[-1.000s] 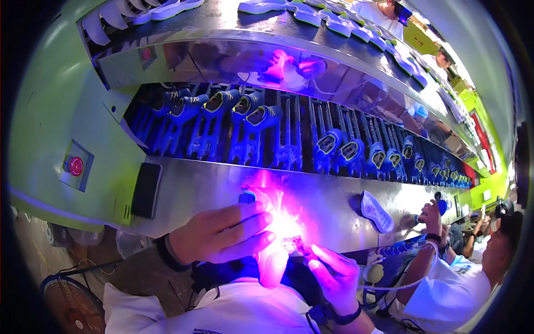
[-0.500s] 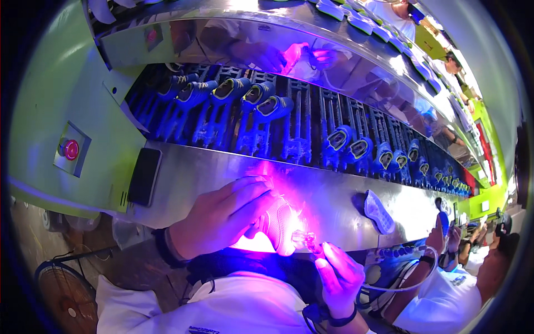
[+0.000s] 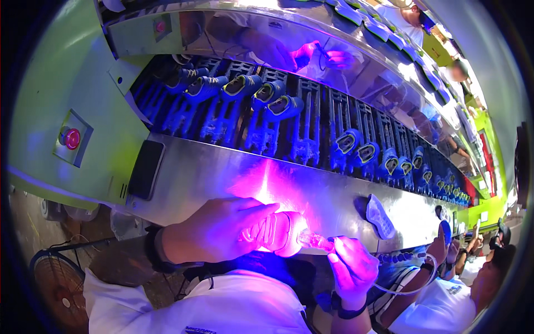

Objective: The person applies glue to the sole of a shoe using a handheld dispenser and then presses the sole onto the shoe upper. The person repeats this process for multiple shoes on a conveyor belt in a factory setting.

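My left hand grips a small shoe that glows pink under a bright violet light, holding it at the near edge of the steel ledge. My right hand holds a small clear-tipped tool whose tip touches the toe end of the shoe. A thin hose runs from that hand to the right. My white shirt fills the bottom of the view.
Behind the ledge, blue shoes ride on a row of blue racks. A dark phone lies on the ledge at left; a red button sits on the green housing. A shoe sole lies at right. Another person works at right.
The view has shifted so the ledge sits higher. My left hand has turned the shoe slightly and my right hand has moved in closer, its tool now at the shoe's end.
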Available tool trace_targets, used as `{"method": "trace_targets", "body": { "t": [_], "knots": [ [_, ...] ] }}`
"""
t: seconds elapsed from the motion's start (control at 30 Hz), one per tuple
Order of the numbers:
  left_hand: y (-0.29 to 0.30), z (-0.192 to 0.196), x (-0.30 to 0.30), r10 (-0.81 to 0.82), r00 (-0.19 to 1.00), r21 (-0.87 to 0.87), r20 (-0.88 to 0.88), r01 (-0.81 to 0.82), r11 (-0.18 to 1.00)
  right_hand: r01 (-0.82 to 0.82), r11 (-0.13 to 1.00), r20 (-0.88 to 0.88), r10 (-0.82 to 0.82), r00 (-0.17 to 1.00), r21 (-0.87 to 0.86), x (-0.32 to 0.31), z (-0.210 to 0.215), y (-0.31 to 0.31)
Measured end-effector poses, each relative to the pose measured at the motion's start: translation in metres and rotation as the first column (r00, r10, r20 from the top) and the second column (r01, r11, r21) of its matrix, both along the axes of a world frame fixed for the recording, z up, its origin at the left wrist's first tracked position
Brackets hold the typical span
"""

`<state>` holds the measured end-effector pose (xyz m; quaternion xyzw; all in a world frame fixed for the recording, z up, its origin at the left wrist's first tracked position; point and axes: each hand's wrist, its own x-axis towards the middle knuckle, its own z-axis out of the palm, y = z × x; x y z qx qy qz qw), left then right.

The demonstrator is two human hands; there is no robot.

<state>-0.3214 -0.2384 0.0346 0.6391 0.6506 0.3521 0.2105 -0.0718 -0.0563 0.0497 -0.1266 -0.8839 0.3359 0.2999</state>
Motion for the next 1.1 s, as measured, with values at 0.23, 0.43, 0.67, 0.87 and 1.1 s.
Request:
{"method": "trace_targets", "body": {
  "t": [0.23, 0.43, 0.67, 0.87, 1.1],
  "knots": [
    [-0.009, -0.004, 0.004, -0.041, 0.95, -0.002, 0.309, 0.044, 0.999, 0.128, 0.968, 0.071, -0.115, 0.991, -0.217, 0.003, -0.02, -0.019],
    [-0.01, -0.002, 0.009, 0.011, 0.94, -0.043, 0.34, 0.004, 0.999, 0.221, 0.903, 0.055, -0.215, 0.975, -0.368, -0.011, -0.024, -0.042],
    [-0.019, -0.006, 0.006, 0.064, 0.937, -0.119, 0.343, -0.024, 0.993, 0.177, 0.928, 0.079, -0.16, 0.984, -0.328, -0.009, -0.032, -0.044],
    [-0.019, -0.009, 0.009, 0.114, 0.686, -0.188, 0.719, 0.034, 0.982, 0.25, 0.912, 0.072, -0.24, 0.968, -0.324, -0.004, -0.045, -0.062],
    [-0.025, -0.013, 0.026, 0.235, 0.573, -0.21, 0.785, -0.111, 0.971, 0.175, 0.954, 0.137, -0.145, 0.98, -0.242, 0.008, -0.042, -0.061]
  ]
}}
